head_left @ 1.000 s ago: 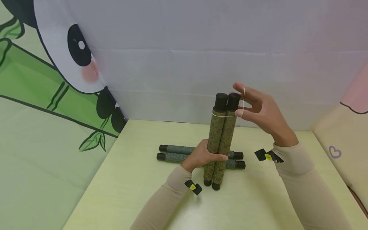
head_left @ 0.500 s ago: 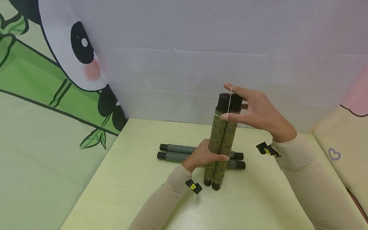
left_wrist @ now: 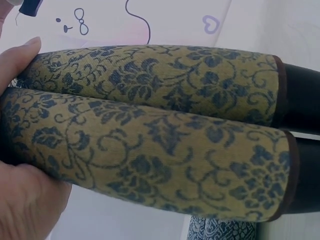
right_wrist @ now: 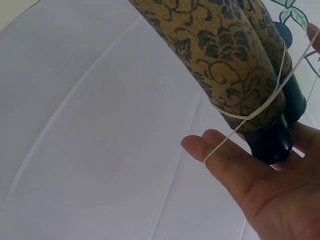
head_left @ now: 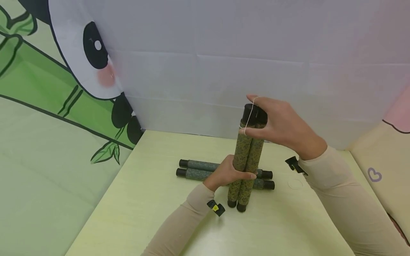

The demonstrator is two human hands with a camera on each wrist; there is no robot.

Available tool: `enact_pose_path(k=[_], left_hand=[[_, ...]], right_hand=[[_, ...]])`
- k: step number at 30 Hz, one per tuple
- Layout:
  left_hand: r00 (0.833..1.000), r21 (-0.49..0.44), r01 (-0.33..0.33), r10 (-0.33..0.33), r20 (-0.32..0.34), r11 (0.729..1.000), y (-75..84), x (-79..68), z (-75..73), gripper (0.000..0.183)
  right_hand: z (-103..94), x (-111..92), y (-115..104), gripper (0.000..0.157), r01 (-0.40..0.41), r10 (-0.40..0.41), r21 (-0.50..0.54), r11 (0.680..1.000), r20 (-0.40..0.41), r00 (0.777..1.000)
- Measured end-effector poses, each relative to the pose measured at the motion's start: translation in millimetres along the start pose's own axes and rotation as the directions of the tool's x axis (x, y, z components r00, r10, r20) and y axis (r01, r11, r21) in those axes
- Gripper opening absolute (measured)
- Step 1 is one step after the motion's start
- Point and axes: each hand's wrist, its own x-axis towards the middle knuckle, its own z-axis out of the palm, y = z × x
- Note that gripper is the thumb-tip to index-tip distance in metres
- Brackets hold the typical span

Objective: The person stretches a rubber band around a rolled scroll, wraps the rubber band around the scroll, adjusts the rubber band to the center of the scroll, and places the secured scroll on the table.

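Two scrolls (head_left: 244,153) in yellow-brown floral cloth with black end knobs stand side by side, tilted slightly, in the head view. My left hand (head_left: 228,172) grips both around their lower half, thumb across the front. At their tops, my right hand (head_left: 283,122) has its fingers spread around the black knobs. A white rubber band (right_wrist: 272,97) circles the cloth just below the knobs in the right wrist view, and its loop is stretched over my right thumb and fingers. In the left wrist view, the scroll cloth (left_wrist: 145,150) fills most of the picture.
Two blue-grey scrolls (head_left: 199,174) with black ends lie parallel on the pale yellow table (head_left: 153,199), behind the held pair. A thin ring like another rubber band (head_left: 295,184) lies to their right. A printed cloth wall (head_left: 205,78) rises behind the table.
My right hand has moved left, from beside the scroll tops to around their knobs, carrying the stretched band loop across in front of them. My left hand keeps its grip.
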Motion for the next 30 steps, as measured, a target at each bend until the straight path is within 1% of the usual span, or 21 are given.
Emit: enact_pose_path(k=[4, 13, 18, 20, 23, 25, 28, 30], left_hand=[[1.0, -0.004, -0.004, 0.004, 0.008, 1.0, 1.5, -0.4, 0.3, 0.033], [1.0, 0.008, 0.002, -0.002, 0.005, 1.0, 2.9, -0.4, 0.9, 0.032], [1.0, 0.032, 0.011, -0.011, 0.0, 0.999, 4.1, -0.9, 1.6, 0.031], [1.0, 0.026, 0.015, -0.015, 0.003, 1.0, 4.3, -1.2, 1.9, 0.031], [1.0, 0.009, 0.015, -0.015, 0.013, 1.0, 4.8, -1.5, 2.2, 0.031], [1.0, 0.003, 0.01, -0.01, 0.015, 1.0, 4.7, -1.6, 2.5, 0.031], [1.0, -0.011, 0.005, -0.004, 0.018, 1.0, 4.9, -1.6, 3.0, 0.03], [1.0, -0.024, 0.005, -0.005, 0.022, 1.0, 5.2, -1.6, 3.5, 0.029]], right_hand=[[0.0, 1.6, -3.4, 0.09, -0.008, 0.008, -0.039, 0.999, 0.002, 1.0], [-3.8, 8.9, -14.1, 0.09, -0.054, 0.064, -0.156, 0.986, 0.063, 0.996], [-6.1, 15.7, -21.9, 0.08, -0.074, 0.103, -0.231, 0.97, 0.114, 0.988], [-7.9, 18.3, -24.5, 0.075, -0.075, 0.114, -0.256, 0.964, 0.141, 0.983], [-12.1, 22.2, -27.6, 0.07, -0.068, 0.125, -0.28, 0.958, 0.192, 0.973], [-15.9, 25.3, -28.3, 0.066, -0.055, 0.126, -0.281, 0.958, 0.24, 0.962], [-22.0, 30.8, -27.6, 0.056, -0.018, 0.104, -0.258, 0.966, 0.323, 0.941], [-26.3, 34.3, -26.8, 0.049, 0.004, 0.083, -0.221, 0.975, 0.382, 0.92]])
